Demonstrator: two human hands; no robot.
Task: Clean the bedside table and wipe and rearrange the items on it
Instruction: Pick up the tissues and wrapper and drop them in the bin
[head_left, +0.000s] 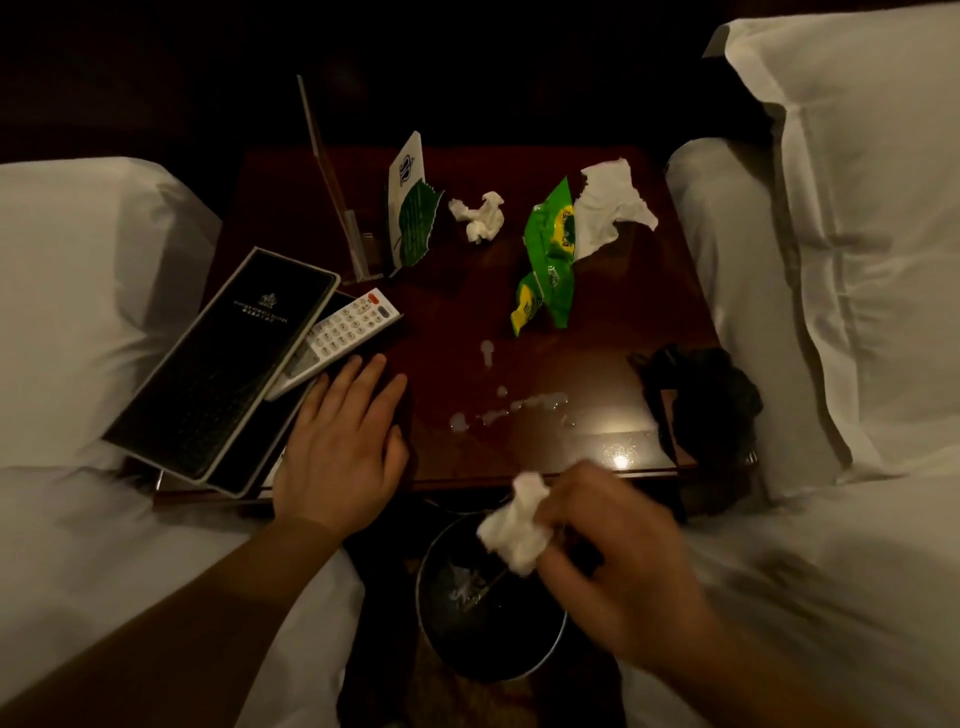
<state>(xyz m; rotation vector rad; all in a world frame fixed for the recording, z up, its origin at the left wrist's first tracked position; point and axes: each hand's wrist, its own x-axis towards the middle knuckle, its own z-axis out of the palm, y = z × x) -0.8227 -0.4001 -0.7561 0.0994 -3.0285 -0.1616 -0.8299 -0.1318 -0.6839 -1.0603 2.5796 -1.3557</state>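
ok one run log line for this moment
left hand: flat on table edge | right hand: holds crumpled tissue over bin | spill: unwiped

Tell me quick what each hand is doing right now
Left hand: open, flat on the bedside table, holding nothing.
Right hand: fingers closed on a crumpled tissue above the bin.

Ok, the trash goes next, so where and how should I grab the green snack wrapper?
Pinch the green snack wrapper at its twisted lower end near the table's middle, coming from above on the near side. That end is bunched and raised, so a grip closes on it easily. The upper end lies against the flat tissue. The right hand is nearest but holds a crumpled tissue over the bin.
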